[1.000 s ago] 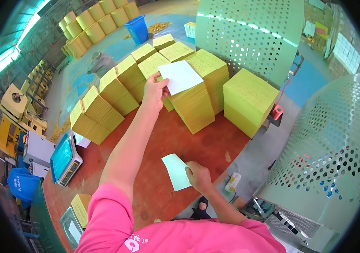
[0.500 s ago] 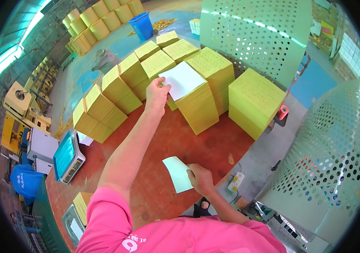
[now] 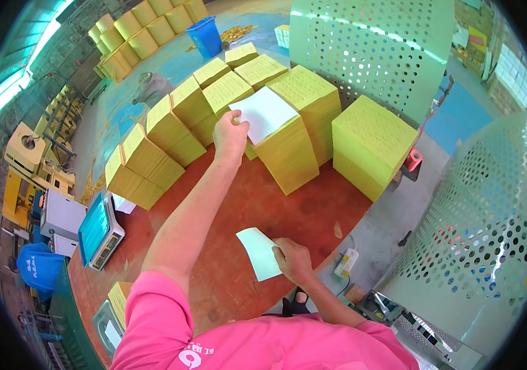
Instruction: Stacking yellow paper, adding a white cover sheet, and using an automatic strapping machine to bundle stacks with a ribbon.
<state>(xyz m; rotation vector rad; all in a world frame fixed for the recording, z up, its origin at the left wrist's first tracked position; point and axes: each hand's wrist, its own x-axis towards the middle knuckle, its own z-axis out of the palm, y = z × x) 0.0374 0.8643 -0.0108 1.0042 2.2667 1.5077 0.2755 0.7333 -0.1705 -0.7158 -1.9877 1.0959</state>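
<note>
My left hand (image 3: 231, 134) reaches forward over the table, its fingers pinching the left edge of a white sheet of paper (image 3: 265, 115). The sheet lies on top of a tall stack of yellow paper (image 3: 288, 157). Low at the centre, my right hand (image 3: 293, 258) grips a smaller pale sheet of paper (image 3: 260, 254) by its right edge, thumb on top. That sheet is held above the red-brown table and curves slightly. Beside the white-topped stack stand another yellow stack (image 3: 315, 102) and, farther right, a wide yellow stack (image 3: 371, 148).
Several more yellow stacks (image 3: 168, 135) curve along the table's (image 3: 214, 209) far left side. A weighing scale (image 3: 100, 234) stands at the left edge. Perforated green metal guards (image 3: 368, 49) rise behind and at right. A blue bin (image 3: 205, 37) and yellow rolls stand farther back.
Both hands keep their grips, and the sheets stay almost where they were. The whole view has shifted very slightly.
</note>
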